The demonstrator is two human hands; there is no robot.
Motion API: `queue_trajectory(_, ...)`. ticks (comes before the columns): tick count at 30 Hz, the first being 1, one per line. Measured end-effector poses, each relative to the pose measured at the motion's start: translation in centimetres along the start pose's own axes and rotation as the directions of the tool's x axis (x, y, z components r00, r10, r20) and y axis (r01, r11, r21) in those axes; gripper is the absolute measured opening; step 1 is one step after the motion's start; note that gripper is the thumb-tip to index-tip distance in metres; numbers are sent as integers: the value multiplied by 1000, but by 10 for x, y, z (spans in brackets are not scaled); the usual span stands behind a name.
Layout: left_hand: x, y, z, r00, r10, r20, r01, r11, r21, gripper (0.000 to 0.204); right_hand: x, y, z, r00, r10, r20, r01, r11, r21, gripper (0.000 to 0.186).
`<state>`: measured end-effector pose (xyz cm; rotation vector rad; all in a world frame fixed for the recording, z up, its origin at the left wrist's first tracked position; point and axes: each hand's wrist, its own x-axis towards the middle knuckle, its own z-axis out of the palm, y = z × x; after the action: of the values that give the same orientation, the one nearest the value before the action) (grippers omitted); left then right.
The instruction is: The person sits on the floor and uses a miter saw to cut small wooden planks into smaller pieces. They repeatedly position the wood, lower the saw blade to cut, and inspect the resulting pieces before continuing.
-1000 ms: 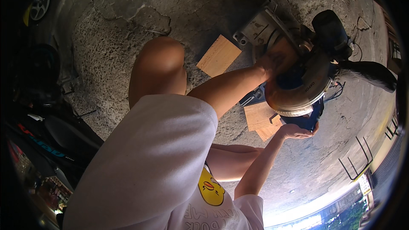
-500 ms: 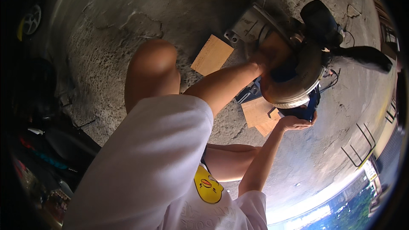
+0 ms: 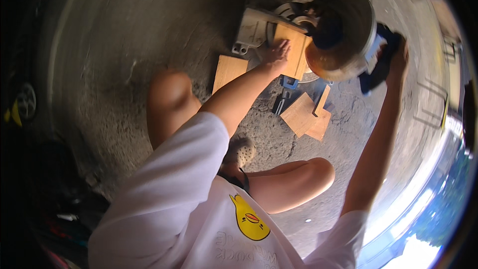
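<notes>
A wooden board lies on the base of the miter saw, a dark line running along its side nearest the blade guard; whether that is a cut right through cannot be told. The left hand lies on the board, its grip flat with fingers spread. On the saw's far right, the right hand has its grip around the blue handle, most fingers hidden. Half a second ago the saw head covered much of the board; now it has swung away, leaving the board exposed, so the blade is probably clear. Left of the saw lies a wooden block; nearer the person, overlapping wood pieces lie on the concrete floor.
</notes>
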<state>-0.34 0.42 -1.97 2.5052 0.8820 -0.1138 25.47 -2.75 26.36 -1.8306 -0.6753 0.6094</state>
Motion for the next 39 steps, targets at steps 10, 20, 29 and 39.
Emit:
queue_trajectory(10, -53, 1, -13, 915, -229, -332, 16, 843, -538, 51, 74, -34, 15, 977, -210, -47, 174, 899, -402, 28)
queue_trajectory(20, -66, 5, 35, 765, -626, 150, 311, 155, -938, 50, 109, -53, 14, 840, -535, -87, 304, 599, -741, 26)
queue_trajectory(29, -82, 15, -11, 787, -521, 329, 205, -283, -937, 33, 111, -56, 12, 718, -671, -185, 367, 591, -718, 24)
queue_trajectory(39, -167, -26, -223, 878, -479, -19, -145, -228, -963, 60, -64, -17, -26, 755, -563, -336, 453, 819, -353, 28)
